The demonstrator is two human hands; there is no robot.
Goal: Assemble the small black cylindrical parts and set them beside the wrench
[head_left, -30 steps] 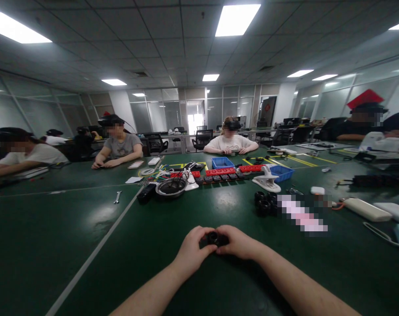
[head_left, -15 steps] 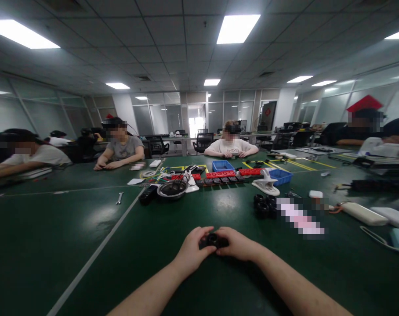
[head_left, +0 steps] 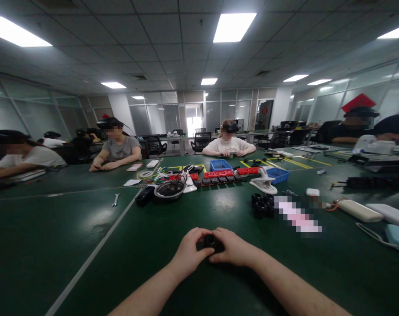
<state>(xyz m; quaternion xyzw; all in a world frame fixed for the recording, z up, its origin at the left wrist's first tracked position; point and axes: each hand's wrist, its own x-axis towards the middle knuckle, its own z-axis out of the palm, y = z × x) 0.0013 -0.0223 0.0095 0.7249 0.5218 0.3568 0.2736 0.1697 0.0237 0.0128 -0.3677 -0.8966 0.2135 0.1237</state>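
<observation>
Fingers (head_left: 203, 231) of the left hand (head_left: 188, 251) are curved into a partly closed arch, thumb below and forefinger above, gripping a small black part (head_left: 210, 240) from its left side. The right hand (head_left: 234, 249) closes on the same part from the opposite side, its fingers bent over the far edge and its thumb along the near edge. Fingertips of both hands nearly meet around it. The part shows a round, dark opening; the remainder is largely covered by the hands. It is located low in the centre of the view, over the green table (head_left: 160, 219); whether it bears on the surface cannot be determined.

Beyond the right hand, a cluster of black cylindrical pieces (head_left: 262, 206) stands just beside a pixelated pink-and-white item (head_left: 298, 215). Behind the cluster is a white clamp (head_left: 264, 184), near a blue bin (head_left: 280, 174). Red strips (head_left: 219, 174) lie across the middle of the table. To their left is a round metal-rimmed dish (head_left: 169, 190), with a wrench (head_left: 116, 200) lying farther left, well apart. A co-worker in white (head_left: 229, 144) sits opposite.
</observation>
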